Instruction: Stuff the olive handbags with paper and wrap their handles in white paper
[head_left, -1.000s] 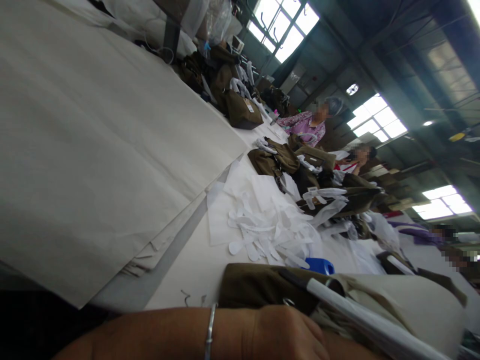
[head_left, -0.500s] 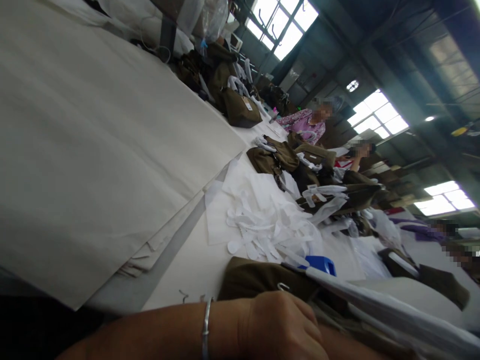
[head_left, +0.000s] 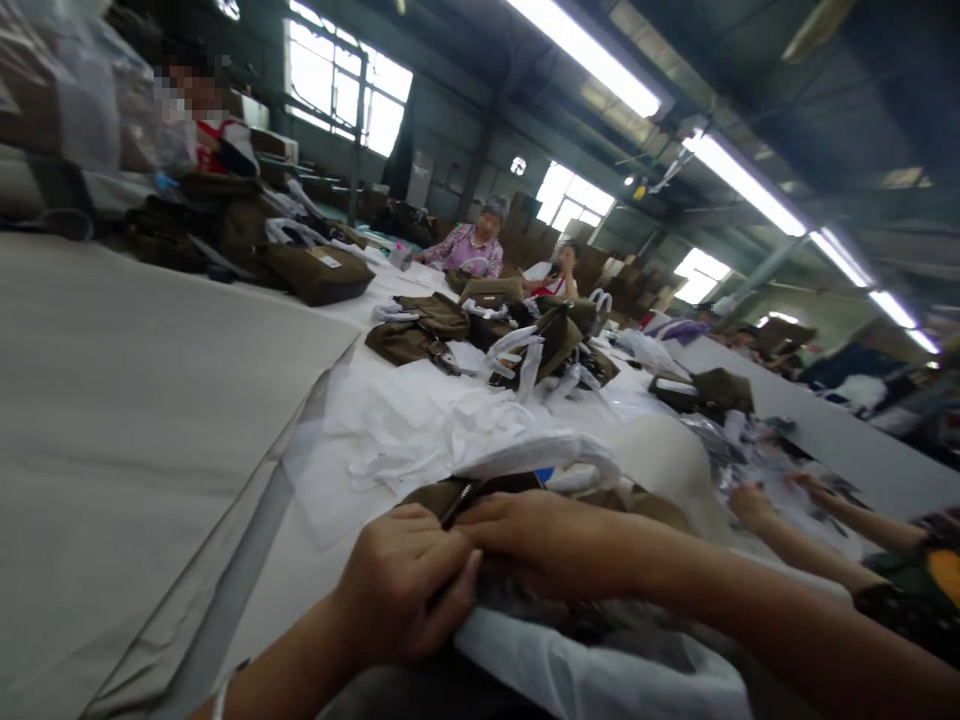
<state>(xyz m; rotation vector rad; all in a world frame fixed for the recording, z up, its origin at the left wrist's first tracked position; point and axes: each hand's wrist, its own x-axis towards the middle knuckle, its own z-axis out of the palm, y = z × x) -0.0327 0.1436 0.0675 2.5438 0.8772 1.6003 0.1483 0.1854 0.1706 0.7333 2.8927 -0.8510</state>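
At the table edge (head_left: 259, 610) right in front of you, the olive bag (head_left: 433, 496) is sitting under both your hands. Your left hand (head_left: 409, 578) is gripping the bag's edge beside the zip (head_left: 461, 497), fingers curled in tight. Your right hand (head_left: 529, 535) is reaching across from the right and touching the bag next to the left; its fingertips are hiding in the folds, so can't tell if it's pinching anything. The hands are nearly touching. A bracelet (head_left: 220, 695) is showing on your left wrist.

The white-wrapped handle (head_left: 529, 458) is arching over the bag's far side. White wrapping (head_left: 592, 655) is lying on the near side, below your right forearm. A blue item (head_left: 545, 476) is peeking out behind the bag, mostly hidden.

Beyond it, paper scraps (head_left: 450, 430) are lying loose, with a bag pile (head_left: 427, 332) sitting behind them. A large sheet (head_left: 150, 400) is covering the left side. Off right, a co-worker's hands (head_left: 752, 506) are working near some clear plastic (head_left: 716, 445).
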